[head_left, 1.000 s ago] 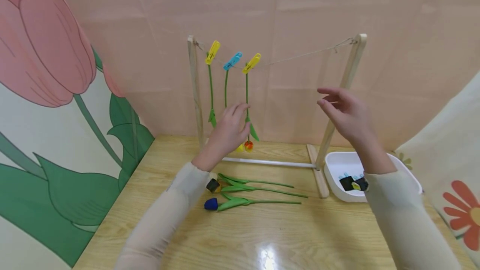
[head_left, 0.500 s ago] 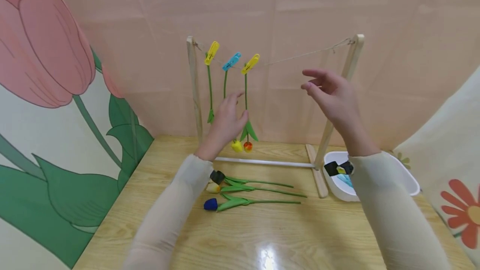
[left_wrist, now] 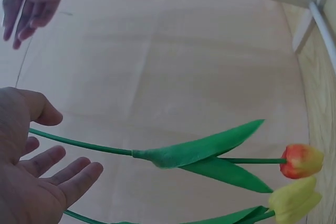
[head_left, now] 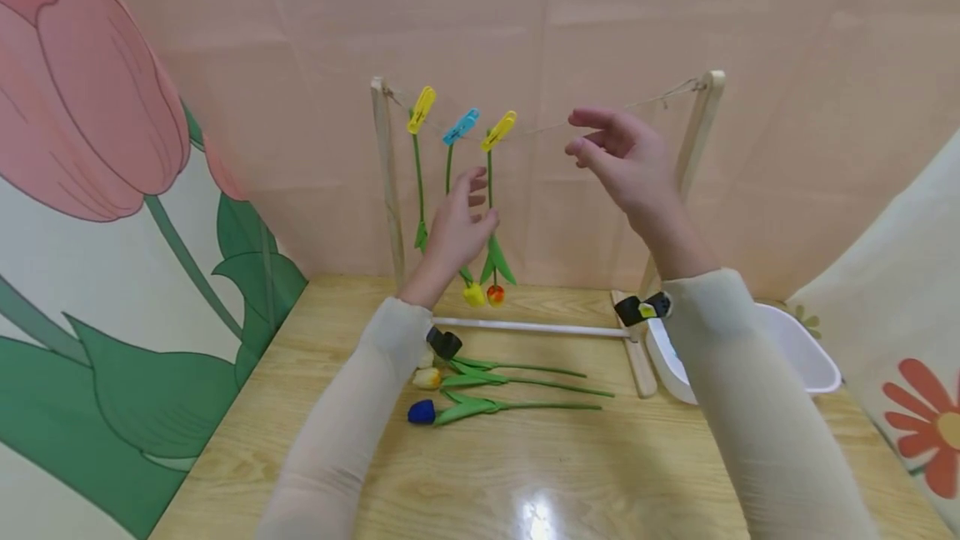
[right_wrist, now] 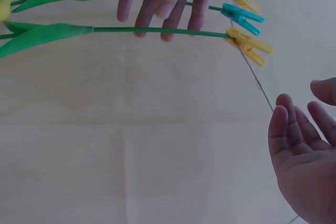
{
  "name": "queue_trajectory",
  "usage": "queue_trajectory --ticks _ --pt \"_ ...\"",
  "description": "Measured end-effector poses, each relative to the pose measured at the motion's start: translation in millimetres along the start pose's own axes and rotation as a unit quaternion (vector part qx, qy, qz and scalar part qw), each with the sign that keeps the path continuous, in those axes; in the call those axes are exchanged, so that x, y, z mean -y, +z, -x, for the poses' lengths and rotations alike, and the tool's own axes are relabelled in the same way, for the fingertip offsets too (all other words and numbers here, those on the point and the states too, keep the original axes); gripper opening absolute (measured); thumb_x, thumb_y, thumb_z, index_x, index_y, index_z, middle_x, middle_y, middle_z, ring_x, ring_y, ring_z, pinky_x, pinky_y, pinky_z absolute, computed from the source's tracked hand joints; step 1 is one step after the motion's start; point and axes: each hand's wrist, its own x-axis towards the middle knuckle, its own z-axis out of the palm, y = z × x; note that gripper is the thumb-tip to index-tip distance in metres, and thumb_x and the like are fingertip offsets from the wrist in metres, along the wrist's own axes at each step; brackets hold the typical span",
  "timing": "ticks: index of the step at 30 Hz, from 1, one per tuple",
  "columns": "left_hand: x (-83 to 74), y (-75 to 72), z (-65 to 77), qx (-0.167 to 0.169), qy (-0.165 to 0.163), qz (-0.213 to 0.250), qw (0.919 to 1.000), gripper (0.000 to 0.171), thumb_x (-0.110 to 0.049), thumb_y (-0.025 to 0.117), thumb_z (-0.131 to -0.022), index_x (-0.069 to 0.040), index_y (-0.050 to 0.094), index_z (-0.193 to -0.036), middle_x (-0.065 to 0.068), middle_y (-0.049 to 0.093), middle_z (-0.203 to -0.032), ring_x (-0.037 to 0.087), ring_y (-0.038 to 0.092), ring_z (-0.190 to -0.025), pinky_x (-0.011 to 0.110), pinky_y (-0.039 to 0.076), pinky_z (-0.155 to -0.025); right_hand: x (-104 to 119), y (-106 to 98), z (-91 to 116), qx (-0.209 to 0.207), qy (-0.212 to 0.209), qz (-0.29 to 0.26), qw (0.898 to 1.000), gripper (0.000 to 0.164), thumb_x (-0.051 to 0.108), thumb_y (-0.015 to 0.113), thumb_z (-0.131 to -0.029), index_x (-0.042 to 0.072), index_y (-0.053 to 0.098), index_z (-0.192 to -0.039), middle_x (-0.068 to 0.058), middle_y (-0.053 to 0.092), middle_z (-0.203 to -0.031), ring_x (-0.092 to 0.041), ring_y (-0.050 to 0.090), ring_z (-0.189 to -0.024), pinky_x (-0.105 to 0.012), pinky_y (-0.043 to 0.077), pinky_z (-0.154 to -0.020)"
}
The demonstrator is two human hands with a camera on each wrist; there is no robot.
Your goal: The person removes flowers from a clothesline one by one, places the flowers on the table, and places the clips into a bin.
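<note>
Pink backdrop (head_left: 675,23) behind a wood-grain tabletop (head_left: 480,473), with a tulip mural (head_left: 112,107) to the left and a flower-printed cloth (head_left: 918,415) to the right. Across the tabletop, a wooden frame (head_left: 699,136) with a white rod (head_left: 536,327) low down and a string (head_left: 551,128) along the top. Clipped to the left half of the string, heads down: a leftmost tulip (head_left: 418,182) under a yellow clip (head_left: 422,110), a yellow tulip (head_left: 474,295) under a blue clip (head_left: 461,127), and a red-orange tulip (head_left: 497,261) under a second yellow clip (head_left: 498,132).

Left hand (head_left: 457,227) released, fingers loosely bent and thumb apart, right beside the red-orange tulip's stem — touching or not, impossible to say. Right hand (head_left: 622,152) also released and raised before the string, right of the clips, with nothing between thumb and fingers.

Flat on the tabletop, stems pointing right: a blue tulip (head_left: 468,409) nearest, a yellow-orange tulip (head_left: 474,378) beyond, then a pale tulip (head_left: 476,364), head partly hidden by the left wrist's black band (head_left: 444,343). By the frame's right end, a white tub (head_left: 810,357) — partly behind the right arm (head_left: 765,407).
</note>
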Motion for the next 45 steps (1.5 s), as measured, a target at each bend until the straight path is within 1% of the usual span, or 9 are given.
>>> queue_trajectory --ticks 3,6,8,15,20,25,29,36,45 --pt "-0.4 0.9 -3.1 0.0 -0.015 0.019 0.9997 0.063 -0.009 0.065 -0.095 -0.014 0.038 -0.152 0.012 0.052 -0.145 0.028 0.057 -0.126 0.037 0.055 -0.099 0 8 -8 0.004 -0.004 -0.016 1.0 0.036 0.008 0.068 -0.096 0.002 0.063 -0.131 -0.01 0.064 -0.128 -0.014 0.067 -0.095 -0.018 0.055 -0.081" --pt "0.0 1.7 -5.6 -0.004 -0.021 0.033 0.9992 0.063 -0.007 0.066 -0.094 -0.015 0.04 -0.151 0.011 0.054 -0.142 0.027 0.058 -0.124 0.034 0.055 -0.096 -1 16 -15 0.004 -0.007 -0.037 0.999 0.035 0.006 0.068 -0.096 0.0 0.064 -0.13 -0.011 0.065 -0.126 -0.013 0.068 -0.093 -0.019 0.056 -0.08" --pt "0.9 2.5 -6.8 -0.008 -0.02 0.039 0.999 0.062 -0.006 0.066 -0.094 -0.015 0.041 -0.15 0.012 0.056 -0.14 0.027 0.06 -0.122 0.034 0.056 -0.095 -1 20 -19 0.004 -0.007 -0.046 0.999 0.035 0.006 0.068 -0.095 -0.001 0.064 -0.129 -0.011 0.066 -0.124 -0.013 0.069 -0.093 -0.02 0.056 -0.08" --pt "3.8 7.0 -10.4 -0.024 -0.01 0.042 0.9988 0.058 -0.001 0.066 -0.093 -0.013 0.046 -0.146 0.017 0.059 -0.134 0.027 0.062 -0.117 0.037 0.056 -0.094 -1 34 -27 0.004 0.017 -0.073 0.997 0.035 0.007 0.068 -0.096 0.001 0.063 -0.13 -0.013 0.066 -0.123 -0.015 0.07 -0.092 -0.021 0.058 -0.081" --pt "2.5 9.8 -11.8 -0.03 -0.016 0.048 0.9983 0.055 -0.001 0.065 -0.094 -0.014 0.048 -0.144 0.015 0.06 -0.13 0.026 0.062 -0.115 0.036 0.057 -0.091 0 42 -32 0.021 0.042 -0.065 0.997 0.04 0.009 0.067 -0.097 0.001 0.06 -0.136 -0.017 0.062 -0.13 -0.016 0.069 -0.095 -0.022 0.058 -0.082" --pt "2.2 12.6 -12.1 -0.038 -0.014 0.044 0.9982 0.052 0.001 0.064 -0.095 -0.014 0.05 -0.142 0.012 0.063 -0.121 0.026 0.065 -0.108 0.035 0.059 -0.084 0 50 -35 0.028 0.066 -0.066 0.995 0.045 0.01 0.066 -0.098 0.0 0.056 -0.14 -0.019 0.06 -0.135 -0.016 0.068 -0.097 -0.023 0.058 -0.083" --pt "3.7 14.6 -11.4 -0.049 -0.003 0.05 0.9975 0.049 0.003 0.063 -0.095 -0.011 0.052 -0.141 0.013 0.065 -0.115 0.027 0.067 -0.1 0.036 0.059 -0.081 0 57 -38 0.025 0.072 -0.073 0.994 0.047 0.009 0.067 -0.097 -0.002 0.054 -0.141 -0.018 0.061 -0.134 -0.016 0.069 -0.096 -0.024 0.058 -0.083" --pt "4.6 14.3 -10.3 -0.065 0.011 0.053 0.9964 0.048 0.005 0.064 -0.094 -0.012 0.055 -0.137 0.017 0.067 -0.112 0.027 0.068 -0.093 0.036 0.06 -0.079 3 69 -40 0.023 0.087 -0.06 0.994 0.047 0.01 0.067 -0.097 0.0 0.054 -0.141 -0.016 0.063 -0.127 -0.019 0.07 -0.098 -0.027 0.058 -0.086" --pt "3.5 12.0 -8.4 -0.061 0.005 0.048 0.997 0.047 0.004 0.064 -0.094 -0.014 0.055 -0.137 0.016 0.068 -0.112 0.027 0.068 -0.094 0.035 0.059 -0.079 3 75 -41 0.01 0.111 -0.07 0.991 0.043 0.011 0.068 -0.097 0.0 0.058 -0.138 -0.011 0.067 -0.116 -0.019 0.069 -0.094 -0.026 0.058 -0.086"
